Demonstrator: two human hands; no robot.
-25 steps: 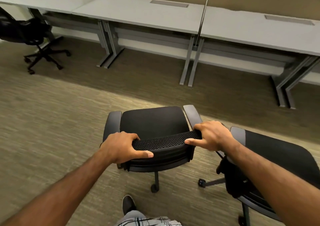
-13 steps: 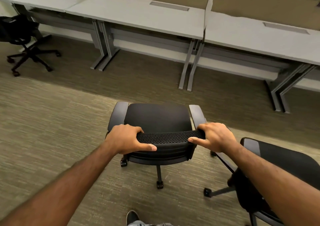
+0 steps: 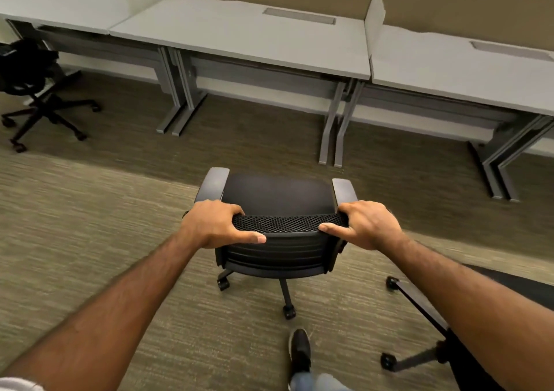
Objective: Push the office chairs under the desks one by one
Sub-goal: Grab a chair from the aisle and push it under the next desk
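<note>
Head view: black mesh-backed office chair (image 3: 278, 198) stands on the striped carpet (image 3: 90, 225), seat front facing the middle grey desk (image 3: 239, 30), short of it, not yet under. Backrest top edge runs left to right. Both arms stretched forward. Left hand (image 3: 212, 225) and right hand (image 3: 368, 225) grip the backrest's top corners, fingers curled over, thumbs along the rear face.

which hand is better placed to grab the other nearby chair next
Right, probably. The other chair sits low on the person's right, beneath the right forearm, so the right hand is nearer. The left hand grips the held chair's far corner.
</note>
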